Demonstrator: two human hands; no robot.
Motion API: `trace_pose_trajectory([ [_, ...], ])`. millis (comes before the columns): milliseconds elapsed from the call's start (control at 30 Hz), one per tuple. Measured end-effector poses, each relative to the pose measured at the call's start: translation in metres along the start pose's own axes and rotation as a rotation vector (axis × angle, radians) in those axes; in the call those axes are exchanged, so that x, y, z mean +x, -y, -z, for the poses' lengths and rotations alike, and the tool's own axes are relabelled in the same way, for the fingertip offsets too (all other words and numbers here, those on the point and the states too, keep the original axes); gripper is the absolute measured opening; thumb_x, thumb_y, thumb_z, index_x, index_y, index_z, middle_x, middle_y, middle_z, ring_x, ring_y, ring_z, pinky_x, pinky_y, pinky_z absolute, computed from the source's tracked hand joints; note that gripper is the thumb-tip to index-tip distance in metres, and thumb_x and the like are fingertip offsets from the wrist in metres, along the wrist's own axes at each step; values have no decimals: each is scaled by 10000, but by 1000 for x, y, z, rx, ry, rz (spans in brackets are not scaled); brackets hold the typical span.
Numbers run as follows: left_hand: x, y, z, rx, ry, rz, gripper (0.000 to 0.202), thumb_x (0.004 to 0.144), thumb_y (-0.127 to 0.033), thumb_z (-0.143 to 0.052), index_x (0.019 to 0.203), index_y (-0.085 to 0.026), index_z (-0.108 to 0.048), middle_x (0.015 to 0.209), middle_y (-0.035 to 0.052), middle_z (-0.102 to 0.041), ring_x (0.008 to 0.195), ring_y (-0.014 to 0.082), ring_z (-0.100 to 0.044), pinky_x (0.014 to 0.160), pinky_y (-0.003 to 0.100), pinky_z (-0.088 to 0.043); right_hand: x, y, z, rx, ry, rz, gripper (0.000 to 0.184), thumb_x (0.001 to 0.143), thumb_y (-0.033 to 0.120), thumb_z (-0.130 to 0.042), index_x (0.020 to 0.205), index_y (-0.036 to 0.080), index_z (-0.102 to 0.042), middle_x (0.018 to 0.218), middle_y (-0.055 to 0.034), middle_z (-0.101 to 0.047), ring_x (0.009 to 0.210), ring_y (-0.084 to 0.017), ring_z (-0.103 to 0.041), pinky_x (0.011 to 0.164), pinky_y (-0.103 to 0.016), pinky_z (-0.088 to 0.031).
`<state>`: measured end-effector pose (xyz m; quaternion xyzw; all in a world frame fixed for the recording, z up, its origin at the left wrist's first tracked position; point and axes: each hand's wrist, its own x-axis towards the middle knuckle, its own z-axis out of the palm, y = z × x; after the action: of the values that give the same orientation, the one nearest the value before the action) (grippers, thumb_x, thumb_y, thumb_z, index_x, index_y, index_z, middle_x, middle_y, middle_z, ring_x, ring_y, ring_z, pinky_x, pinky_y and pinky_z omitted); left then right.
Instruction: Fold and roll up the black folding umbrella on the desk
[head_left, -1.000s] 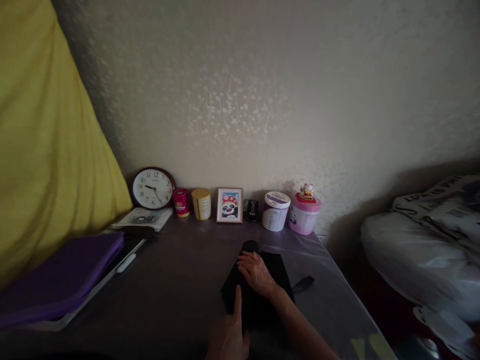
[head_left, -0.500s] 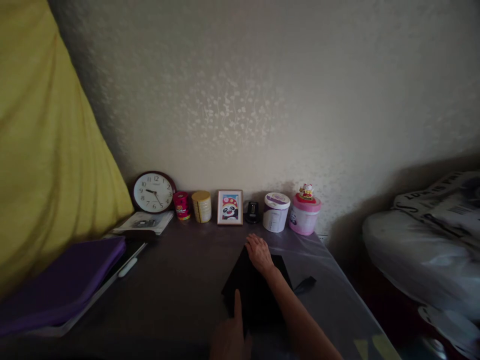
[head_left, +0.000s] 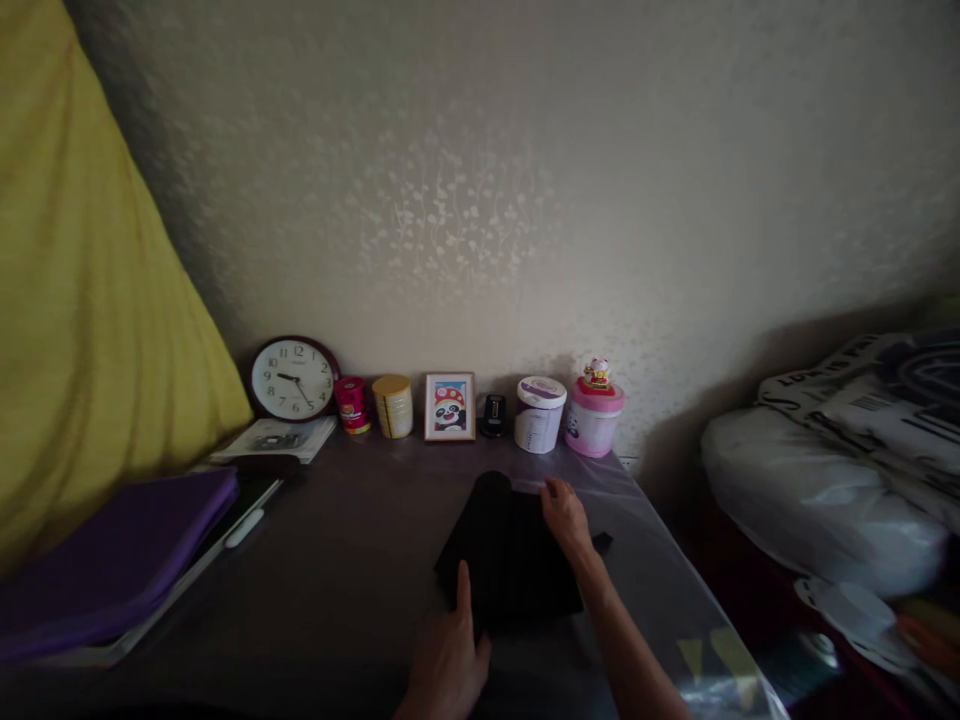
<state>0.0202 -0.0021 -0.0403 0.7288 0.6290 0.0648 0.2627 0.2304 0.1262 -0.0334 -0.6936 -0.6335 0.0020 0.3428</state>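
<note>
A piece of black cloth [head_left: 517, 560] lies partly folded on the table, with a dark strap end [head_left: 602, 542] sticking out on its right. My right hand [head_left: 565, 515] is at the cloth's upper right corner, fingers bent over the edge and closed on it. At the lower left edge of the cloth is my left hand [head_left: 450, 650], its index finger stretched out along the fabric and its thumb apart. The other left fingers are dim and partly hidden.
Along the wall stand a clock [head_left: 295, 379], a red can [head_left: 352, 406], a yellow-lidded can [head_left: 394, 407], a panda picture frame [head_left: 450, 407], a white tub [head_left: 539, 415] and a pink tub [head_left: 593, 420]. A purple folder [head_left: 120, 560] lies left. The table's right edge [head_left: 697, 560] borders bagged items.
My right hand has moved right from the cloth's top to its right corner. The cloth now lies more spread to the right. My left hand stays by the lower left edge.
</note>
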Motion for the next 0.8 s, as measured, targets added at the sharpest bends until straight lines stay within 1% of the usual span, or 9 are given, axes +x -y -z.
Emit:
trace_pose_trajectory([
  [100,0,0,0,1,-2,1,739,841,-265,-388,1377,-115,99,870,72,-671,770,170,-617,643,265,-380,-19,-21,13,-14,28,-89,317,822,303,-397,964,117,-611,897,-131,-663,848,-222,-612,759,-311,-432],
  [200,0,0,1,-6,-12,6,746,839,-264,-402,1379,-125,93,879,68,-669,772,165,-616,634,257,-373,-38,-27,17,2,84,-122,324,805,353,-422,919,143,-640,830,-96,-684,774,-207,-636,680,-276,-444],
  [300,-1,-1,3,-9,-8,10,743,842,-266,-403,1380,-119,89,886,72,-666,767,160,-615,629,252,-369,-49,-24,18,51,141,-149,323,795,374,-442,936,166,-644,829,-72,-691,778,-198,-640,666,-259,-443],
  [400,-2,-1,4,-26,3,7,742,842,-269,-396,1379,-116,94,876,71,-665,736,156,-613,599,245,-366,-57,-18,20,81,171,-156,331,781,370,-471,978,154,-627,876,-82,-685,826,-207,-634,692,-257,-439],
  [500,-2,-1,3,-29,2,2,745,838,-266,-394,1378,-114,96,852,63,-666,718,158,-611,586,246,-366,-62,-12,25,53,184,-137,335,784,360,-477,1002,144,-609,900,-90,-675,860,-213,-624,706,-257,-435],
  [633,-2,0,3,-22,-1,4,753,835,-265,-404,1378,-118,96,845,60,-665,726,157,-611,599,246,-369,-62,-2,35,-65,163,-133,301,802,335,-459,1011,166,-594,883,-78,-660,850,-204,-612,736,-269,-421],
  [733,-2,-1,4,-18,2,1,748,839,-271,-399,1378,-106,93,853,66,-663,731,156,-610,605,247,-370,-59,6,39,-94,196,-139,301,809,326,-450,1027,171,-587,870,-75,-662,851,-212,-611,742,-282,-415],
  [800,-2,-1,5,-25,8,3,746,843,-278,-395,1377,-105,96,863,67,-663,740,155,-610,612,247,-372,-58,9,39,-79,224,-141,325,809,331,-447,1055,163,-578,886,-88,-668,866,-226,-614,740,-293,-417],
])
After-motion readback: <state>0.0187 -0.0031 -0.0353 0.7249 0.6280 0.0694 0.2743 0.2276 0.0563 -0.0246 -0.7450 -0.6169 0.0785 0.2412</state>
